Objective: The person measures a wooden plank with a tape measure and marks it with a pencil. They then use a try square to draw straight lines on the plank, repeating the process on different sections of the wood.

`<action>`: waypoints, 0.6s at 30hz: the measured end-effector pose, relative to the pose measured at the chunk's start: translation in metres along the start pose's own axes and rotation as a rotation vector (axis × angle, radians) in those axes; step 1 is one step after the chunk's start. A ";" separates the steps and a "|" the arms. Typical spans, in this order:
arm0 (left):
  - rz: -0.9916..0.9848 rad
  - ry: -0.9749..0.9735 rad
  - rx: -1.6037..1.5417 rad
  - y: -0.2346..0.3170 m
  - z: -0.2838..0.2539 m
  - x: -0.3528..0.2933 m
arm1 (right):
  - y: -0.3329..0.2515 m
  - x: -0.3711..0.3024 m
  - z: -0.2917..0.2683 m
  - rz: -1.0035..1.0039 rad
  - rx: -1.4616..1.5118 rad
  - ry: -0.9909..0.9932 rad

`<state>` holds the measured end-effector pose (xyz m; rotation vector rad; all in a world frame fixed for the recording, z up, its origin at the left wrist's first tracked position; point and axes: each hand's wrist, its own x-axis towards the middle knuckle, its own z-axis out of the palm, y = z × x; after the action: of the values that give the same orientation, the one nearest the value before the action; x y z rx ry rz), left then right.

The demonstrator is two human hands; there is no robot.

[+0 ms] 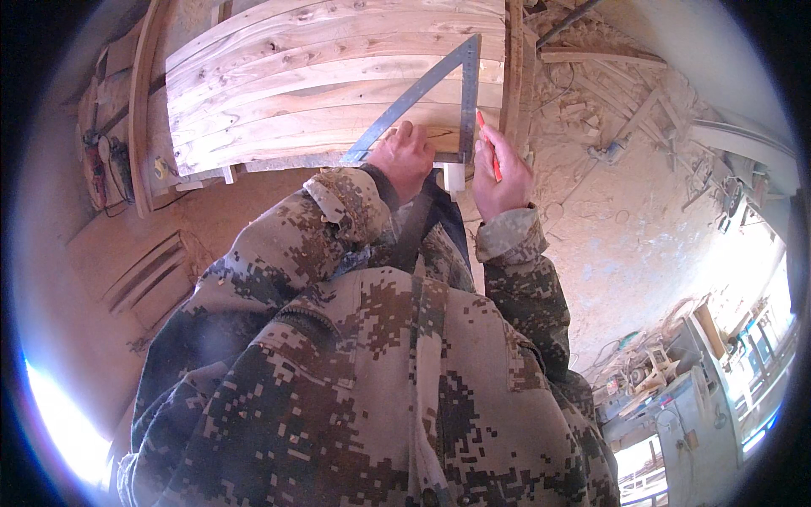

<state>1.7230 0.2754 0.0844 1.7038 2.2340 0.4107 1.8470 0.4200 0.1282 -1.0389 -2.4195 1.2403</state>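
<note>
A wide panel of light, knotty boards (pixel 270 93) lies in front of me. Across its right end rests a grey metal triangle square (pixel 470 97), its upright leg close to the panel's right edge and its base along the near edge. My left hand (pixel 404 159) is closed over the base of the square, fingers curled at the panel's near edge. Between the fingers of my right hand (pixel 505 176) is a red-orange pencil (pixel 487 139). Its upper end shows just right of the square's upright leg, beside the panel's right edge.
A yellow tape measure (pixel 160 168) sits left of the panel's near corner. Power tools (pixel 117 165) hang or stand at the far left. Wood offcuts (pixel 638 114) and sawdust cover the floor on the right. Machinery (pixel 688 414) stands at the lower right.
</note>
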 end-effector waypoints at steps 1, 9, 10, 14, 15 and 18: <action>0.003 -0.004 0.003 0.000 -0.001 0.000 | -0.001 0.000 -0.001 -0.019 0.005 -0.003; 0.007 0.017 0.004 0.001 -0.005 0.002 | -0.008 0.012 -0.002 0.026 0.011 0.015; 0.005 0.015 0.000 0.001 -0.005 0.002 | -0.009 0.012 -0.002 0.017 0.023 0.016; 0.007 0.028 0.005 0.000 -0.004 0.003 | -0.012 0.008 -0.009 0.006 -0.114 -0.029; 0.005 0.021 0.010 0.000 -0.003 0.004 | -0.013 0.008 -0.010 0.001 -0.120 -0.037; -0.005 -0.009 0.004 0.000 -0.003 0.004 | -0.014 0.014 -0.008 0.038 -0.060 -0.029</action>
<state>1.7207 0.2795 0.0872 1.6989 2.2333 0.3967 1.8340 0.4292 0.1429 -1.0953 -2.4843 1.2093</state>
